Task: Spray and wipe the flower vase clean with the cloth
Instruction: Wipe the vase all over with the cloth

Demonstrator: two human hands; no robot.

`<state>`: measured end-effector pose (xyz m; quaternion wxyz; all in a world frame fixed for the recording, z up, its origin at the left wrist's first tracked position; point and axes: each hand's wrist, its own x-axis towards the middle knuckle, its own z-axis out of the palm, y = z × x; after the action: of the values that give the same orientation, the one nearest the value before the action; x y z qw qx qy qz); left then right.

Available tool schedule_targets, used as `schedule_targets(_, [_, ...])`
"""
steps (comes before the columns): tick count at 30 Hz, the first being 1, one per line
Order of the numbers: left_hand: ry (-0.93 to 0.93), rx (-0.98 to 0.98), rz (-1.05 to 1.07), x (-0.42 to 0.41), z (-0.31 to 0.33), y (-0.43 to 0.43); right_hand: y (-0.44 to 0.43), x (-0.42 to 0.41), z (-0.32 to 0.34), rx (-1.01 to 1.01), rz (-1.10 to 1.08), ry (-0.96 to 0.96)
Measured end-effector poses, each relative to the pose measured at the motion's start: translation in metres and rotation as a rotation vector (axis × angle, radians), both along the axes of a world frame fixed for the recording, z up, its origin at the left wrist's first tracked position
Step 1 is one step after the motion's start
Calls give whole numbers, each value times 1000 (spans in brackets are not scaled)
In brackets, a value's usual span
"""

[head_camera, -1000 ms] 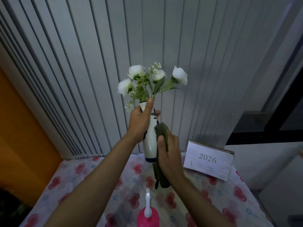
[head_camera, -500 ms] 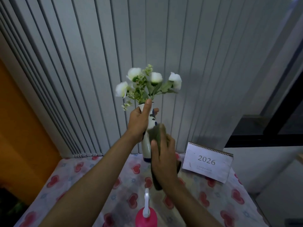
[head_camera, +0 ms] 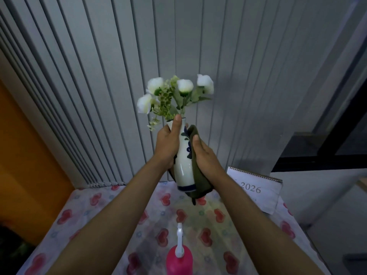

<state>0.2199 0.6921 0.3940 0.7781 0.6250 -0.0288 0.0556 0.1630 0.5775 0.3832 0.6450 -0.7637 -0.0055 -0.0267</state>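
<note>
A slim white vase (head_camera: 184, 165) with blue leaf painting and a blue band at its foot is held up above the table, slightly tilted. White flowers (head_camera: 174, 94) with green sprigs stand in it. My left hand (head_camera: 168, 145) grips the vase's neck, thumb along the rim. My right hand (head_camera: 204, 155) presses a dark green cloth (head_camera: 200, 181) against the vase's right side and back; the cloth hangs below its foot. A pink spray bottle (head_camera: 179, 257) with a white nozzle stands on the table at the near edge, untouched.
The table (head_camera: 95, 225) wears a white cover with red hearts. A "2026" desk calendar (head_camera: 256, 189) stands at its back right. Grey vertical blinds (head_camera: 99, 76) hang behind, an orange wall (head_camera: 25, 145) is at left, and a dark window frame (head_camera: 317, 151) at right.
My right hand with the cloth has slid from the vase's front round to its right side and up. The vase has tilted a little and its painted front now shows.
</note>
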Motion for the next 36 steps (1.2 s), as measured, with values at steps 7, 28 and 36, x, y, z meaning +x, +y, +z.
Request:
schedule_targets(7, [10,-122,-25,14,9,9,7,-29,-50,355,-24,124])
schedule_targets(28, [-45,6,-193,-25,-9,5,11,9,1,5,-143,-157])
schedule_targets(36, [18,-101,-105,-6,-13,19,43,-56,-77,-253,-215,-286])
